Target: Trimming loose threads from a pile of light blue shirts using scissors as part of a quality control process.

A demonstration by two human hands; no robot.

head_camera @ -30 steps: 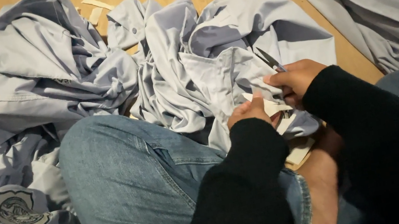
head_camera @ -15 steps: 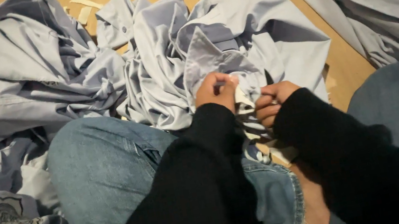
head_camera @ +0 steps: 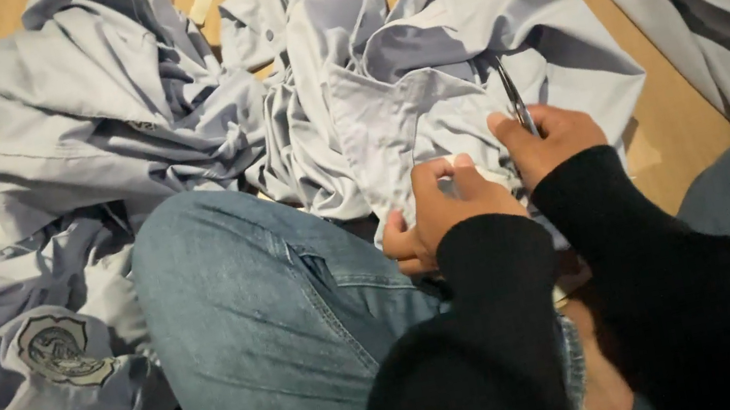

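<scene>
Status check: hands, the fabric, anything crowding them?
Left hand pinching light blue fabric. Right hand gripping small scissors, tips against the cloth. Jeans-clad knee close at left; more blue garments heaped around.

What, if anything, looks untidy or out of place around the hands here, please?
The pale blue shirts lie crumpled in heaps on the wooden floor, not folded. The right hand holds small scissors; the left hand pinches the cloth. Nothing looks spilled.
</scene>
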